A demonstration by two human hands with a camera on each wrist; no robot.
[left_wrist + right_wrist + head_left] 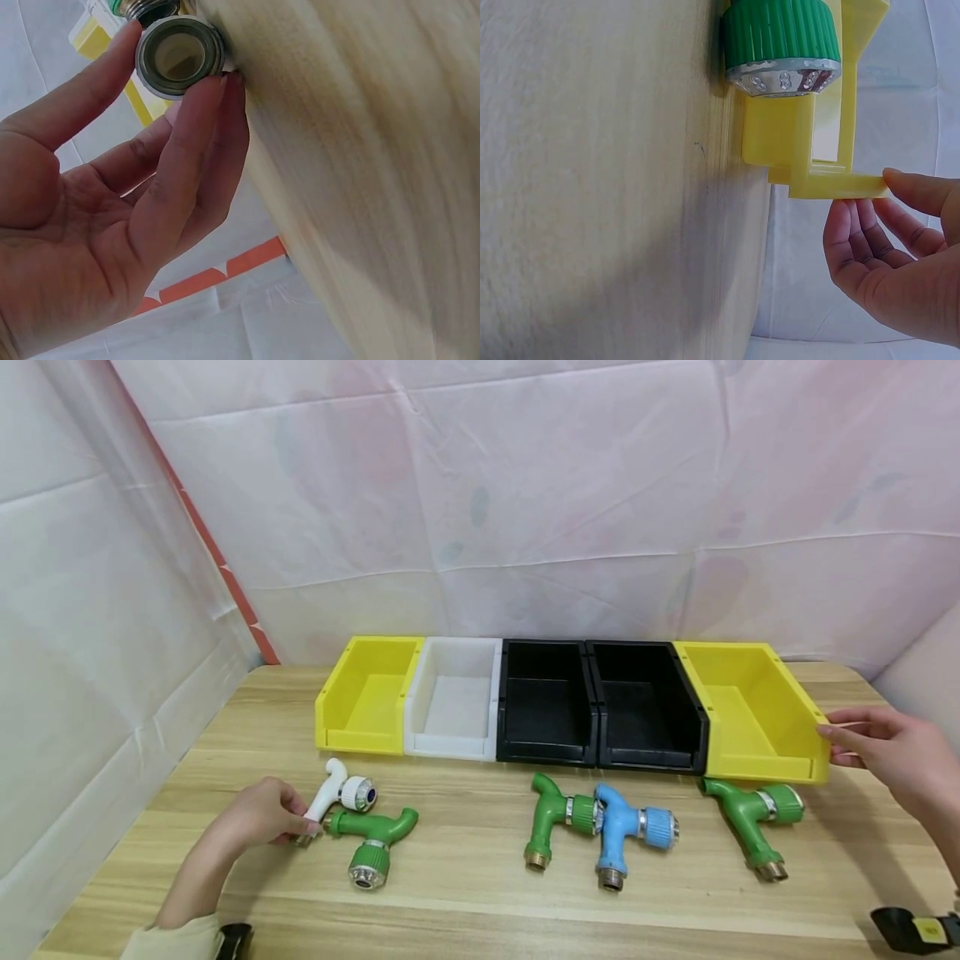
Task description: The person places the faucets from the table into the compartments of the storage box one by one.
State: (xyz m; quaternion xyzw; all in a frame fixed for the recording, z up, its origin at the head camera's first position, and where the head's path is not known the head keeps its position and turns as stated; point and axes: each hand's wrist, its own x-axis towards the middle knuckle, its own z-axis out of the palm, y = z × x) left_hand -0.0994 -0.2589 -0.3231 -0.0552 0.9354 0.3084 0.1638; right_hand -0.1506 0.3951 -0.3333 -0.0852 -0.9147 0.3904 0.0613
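Observation:
At the left of the table, my left hand (262,814) pinches the threaded end of a white faucet (327,797) between thumb and fingers. In the left wrist view, that faucet's round metal opening (180,58) faces the camera. Touching or nearly touching it is a green faucet (382,829) with its knob toward me. On the far right, my right hand (892,752) holds the side wall of a yellow bin (765,768), thumb on the rim and fingers outside, as the right wrist view shows. A green faucet (742,818) lies just before this bin.
Left of that bin, in one row, stand two black bins (547,752) (652,760), a white bin (450,746) and another yellow bin (360,741). In front lie a green faucet (547,818) and a blue faucet (617,831), side by side. Pale cloth (525,485) hangs behind.

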